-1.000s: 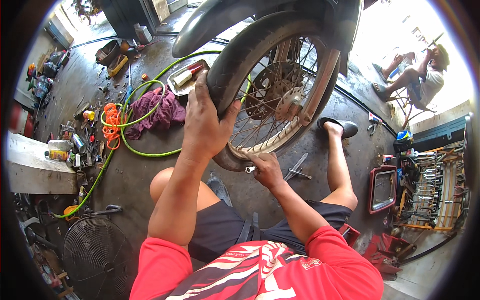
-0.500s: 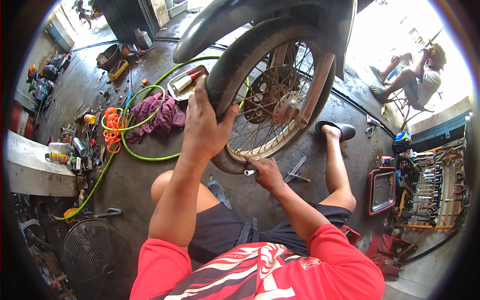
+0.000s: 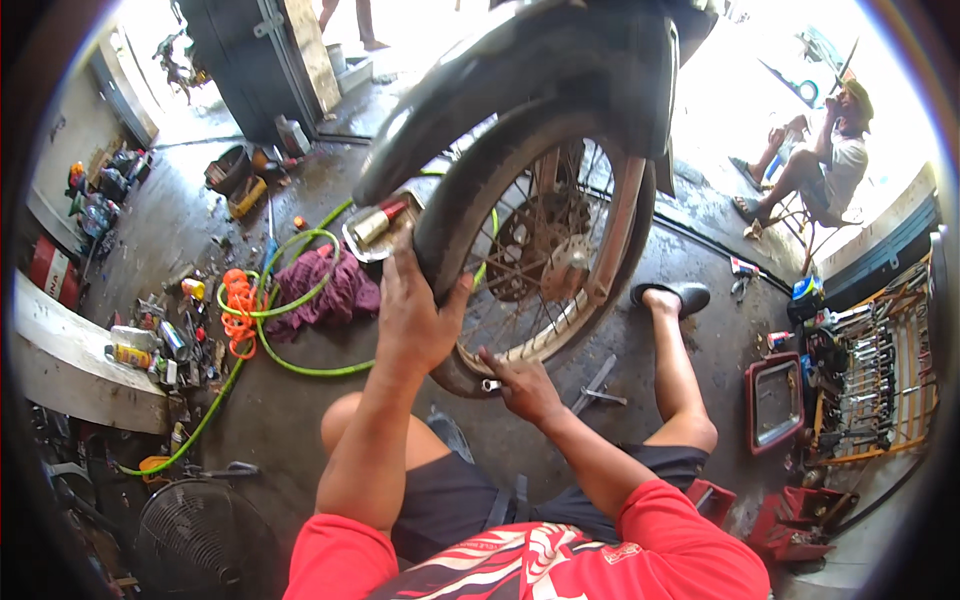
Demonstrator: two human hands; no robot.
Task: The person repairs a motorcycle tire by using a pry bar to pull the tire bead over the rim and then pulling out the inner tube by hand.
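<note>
A spoked motorcycle wheel [image 3: 545, 345] with a black tire [image 3: 455, 190] stands in front of me under a dark fender [image 3: 500, 85]. My left hand [image 3: 418, 325] grips the tire's left side, thumb on the near sidewall and fingers along the tread. At the lower rim is my right hand [image 3: 525, 388], its index finger reaching up to the rim near the spokes. The other fingers curl around a small silver wrench [image 3: 490, 385]; only its ring end shows. A brake disc [image 3: 520, 250] and a rusty hub [image 3: 568, 268] sit at the wheel's center.
Left of the wheel lie a metal tray [image 3: 365, 245], a purple cloth [image 3: 325, 290], a green hose [image 3: 330, 371] and an orange coil [image 3: 239, 310]. Metal tools [image 3: 598, 388] rest on the floor below it. A wrench rack [image 3: 875, 370] stands right; a person [image 3: 845, 165] sits beyond.
The view has tilted, so the wheel's lower edge and my right hand appear lower. My left hand still grips the tire, and the right still holds the wrench by the rim.
</note>
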